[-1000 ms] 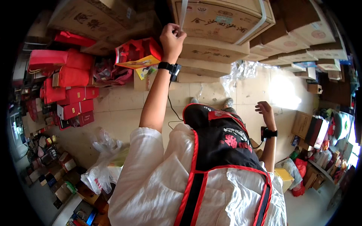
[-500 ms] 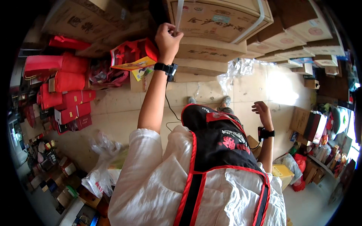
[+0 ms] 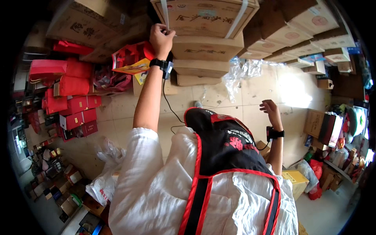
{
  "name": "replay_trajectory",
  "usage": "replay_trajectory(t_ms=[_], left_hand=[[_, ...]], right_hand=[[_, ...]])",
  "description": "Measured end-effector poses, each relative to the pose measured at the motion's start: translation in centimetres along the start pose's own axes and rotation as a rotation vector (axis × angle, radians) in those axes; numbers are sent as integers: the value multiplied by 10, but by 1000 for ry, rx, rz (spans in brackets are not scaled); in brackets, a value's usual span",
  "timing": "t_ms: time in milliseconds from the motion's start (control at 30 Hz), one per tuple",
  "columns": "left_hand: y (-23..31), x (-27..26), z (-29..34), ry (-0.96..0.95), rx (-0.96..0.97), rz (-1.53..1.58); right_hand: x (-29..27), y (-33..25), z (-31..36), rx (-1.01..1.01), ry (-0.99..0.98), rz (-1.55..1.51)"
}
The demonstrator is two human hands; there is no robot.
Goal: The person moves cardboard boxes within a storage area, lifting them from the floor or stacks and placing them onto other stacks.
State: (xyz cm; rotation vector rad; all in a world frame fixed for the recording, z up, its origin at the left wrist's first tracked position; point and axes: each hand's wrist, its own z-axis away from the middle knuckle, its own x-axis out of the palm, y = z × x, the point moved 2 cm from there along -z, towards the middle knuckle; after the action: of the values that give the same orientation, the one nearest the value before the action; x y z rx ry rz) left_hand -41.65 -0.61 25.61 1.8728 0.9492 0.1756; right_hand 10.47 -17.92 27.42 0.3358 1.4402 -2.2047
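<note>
My left hand [image 3: 161,40] reaches up to the lower left corner of a brown cardboard carton [image 3: 204,18]. Its thumb and fingers are pinched together on the white strap [image 3: 166,15] that runs down the carton's front; the fingertips are partly hidden. This carton rests on top of a stack, with another brown carton [image 3: 205,51] directly beneath. My right hand [image 3: 271,111] hangs over the floor at my right side, fingers loosely bent and apart, holding nothing. Each wrist wears a black band with a small device and a cable.
A red gift bag [image 3: 131,58] stands left of my left forearm. Red boxes [image 3: 80,117] are piled farther left. Crumpled clear plastic [image 3: 241,74] lies on the floor by the stack. More cartons [image 3: 290,35] line the right. A yellow box [image 3: 295,180] sits near my right elbow.
The carton stack and my left hand have shifted left in the picture as the view turned. My left hand stays pinched at the same corner. One of my shoes is now hidden behind the apron.
</note>
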Motion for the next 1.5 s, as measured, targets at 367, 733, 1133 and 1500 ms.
replay_trajectory(t_ms=[367, 733, 1133, 1500], left_hand=[[-19, -22, 103, -168, -303, 3], [-43, -189, 561, -333, -1773, -173], [50, -148, 472, -269, -1362, -260], [32, -134, 422, -394, -1255, -426]], right_hand=[[-121, 63, 42, 8, 100, -57], [-217, 162, 65, 48, 124, -193], [-217, 179, 52, 14, 56, -289], [-215, 209, 82, 39, 139, -351]])
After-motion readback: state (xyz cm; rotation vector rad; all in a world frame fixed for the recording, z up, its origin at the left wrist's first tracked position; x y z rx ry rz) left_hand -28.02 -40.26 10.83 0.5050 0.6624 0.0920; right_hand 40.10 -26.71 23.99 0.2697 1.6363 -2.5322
